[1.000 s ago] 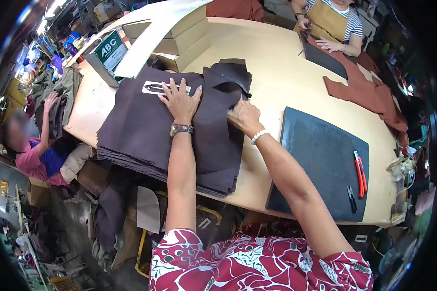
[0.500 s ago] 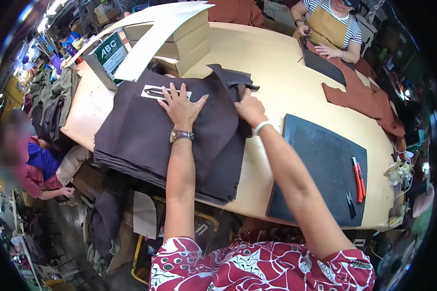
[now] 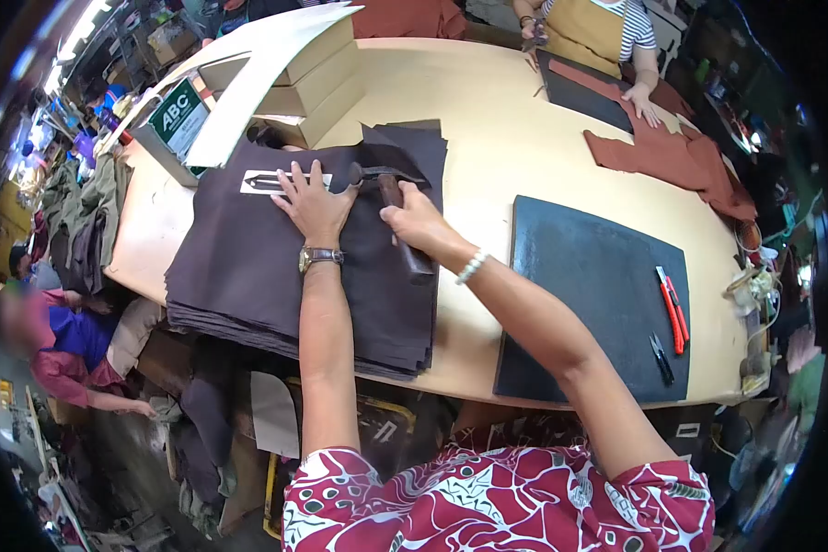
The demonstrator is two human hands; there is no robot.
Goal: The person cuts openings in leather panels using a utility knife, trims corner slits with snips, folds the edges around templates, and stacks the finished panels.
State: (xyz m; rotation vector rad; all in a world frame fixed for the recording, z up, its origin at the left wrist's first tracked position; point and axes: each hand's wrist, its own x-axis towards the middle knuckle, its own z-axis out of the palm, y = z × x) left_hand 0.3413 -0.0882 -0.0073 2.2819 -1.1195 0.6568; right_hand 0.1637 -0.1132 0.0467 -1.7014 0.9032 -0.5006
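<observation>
My left hand [image 3: 317, 212] lies with its fingers spread on a stack of dark brown sheets [image 3: 239, 244]. Its fingertips press on a small white template [image 3: 259, 182] with a dark, long pointed shape in it. In my right hand [image 3: 420, 224] is a hammer [image 3: 390, 192], gripped by its brown wooden handle. The dark hammer head is close to my left thumb, over the upper right part of the stack. Whether the hammer touches the sheets I cannot tell. One sheet corner is raised behind the hammer.
A black mat [image 3: 589, 285] on the right carries a red cutter [image 3: 672, 313] and small black-handled snips [image 3: 661, 361]. Boxes [image 3: 327, 87], a white sheet [image 3: 267, 78] and a green-labelled can [image 3: 177, 124] stand behind the stack. Across the table a person [image 3: 593, 32] handles rust-brown pieces [image 3: 667, 161].
My right hand has brought the hammer leftward from the stack's right side toward my left hand. The left hand stays on the template. The whole view has shifted slightly.
</observation>
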